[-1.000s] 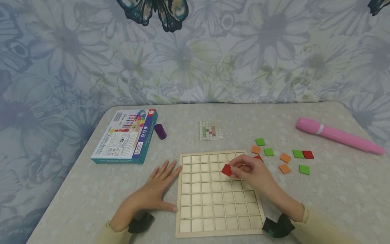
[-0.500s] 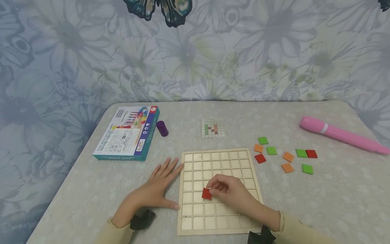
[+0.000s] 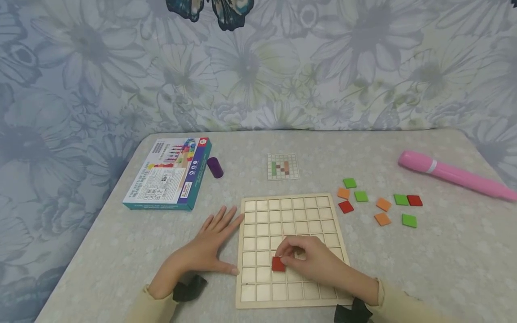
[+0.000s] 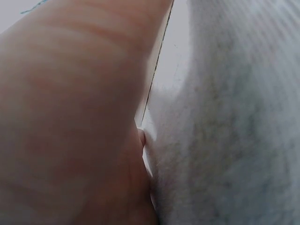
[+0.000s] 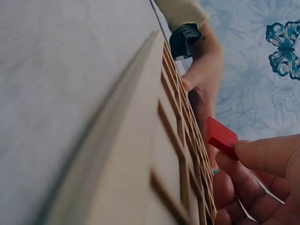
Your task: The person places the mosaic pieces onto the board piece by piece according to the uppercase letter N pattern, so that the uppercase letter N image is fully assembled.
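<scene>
A wooden grid board [image 3: 258,217] with square cells lies at the front middle of the table. My right hand [image 3: 313,260] is over its lower part and pinches a red square tile [image 3: 278,264] between thumb and fingertips. In the right wrist view the red tile [image 5: 221,137] is held just above the grid, tilted. My left hand [image 3: 208,246] lies spread with straight fingers along the board's left edge, index fingertip and thumb tip right at the frame. The left wrist view is mostly filled by the blurred hand [image 4: 75,112].
Right of the board lie loose green, orange and red tiles, among them a red tile [image 3: 346,207] and a green tile [image 3: 409,220]. Behind it is a pattern card [image 3: 282,167]. A box [image 3: 165,175] and purple cylinder [image 3: 215,168] stand left; a pink pen-shaped object [image 3: 456,175] lies far right.
My right hand has carried the red tile from the board's upper right toward its lower middle, then shifted slightly to the right. The left hand has stayed at the left edge.
</scene>
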The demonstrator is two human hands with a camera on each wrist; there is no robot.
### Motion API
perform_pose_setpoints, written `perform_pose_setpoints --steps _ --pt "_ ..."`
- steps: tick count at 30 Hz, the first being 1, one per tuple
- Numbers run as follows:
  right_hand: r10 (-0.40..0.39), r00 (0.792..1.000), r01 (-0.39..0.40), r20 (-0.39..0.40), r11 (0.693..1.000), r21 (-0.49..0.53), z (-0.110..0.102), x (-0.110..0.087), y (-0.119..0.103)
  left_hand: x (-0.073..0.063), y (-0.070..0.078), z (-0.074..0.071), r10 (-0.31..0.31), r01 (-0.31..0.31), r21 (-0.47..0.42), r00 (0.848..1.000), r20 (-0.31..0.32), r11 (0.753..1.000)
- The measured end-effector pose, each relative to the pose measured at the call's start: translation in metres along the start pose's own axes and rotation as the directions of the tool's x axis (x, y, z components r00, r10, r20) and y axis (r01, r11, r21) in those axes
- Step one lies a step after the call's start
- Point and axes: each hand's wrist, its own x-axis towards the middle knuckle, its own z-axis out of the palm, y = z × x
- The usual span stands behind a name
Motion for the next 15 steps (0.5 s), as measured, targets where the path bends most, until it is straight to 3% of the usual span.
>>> perform_pose_setpoints --steps 9,15 --pt "-0.020 0.999 0.016 -0.050 0.997 -0.075 -0.026 -0.031 0.012 0.000 0.000 0.002 0.009 -0.009 -0.006 1.000 -0.002 1.000" --pt "-0.060 0.996 0.054 -0.061 0.993 -0.109 -0.033 -0.042 0.015 0.000 0.000 0.000 0.000 0.000 -0.009 1.000 0.003 1.000"
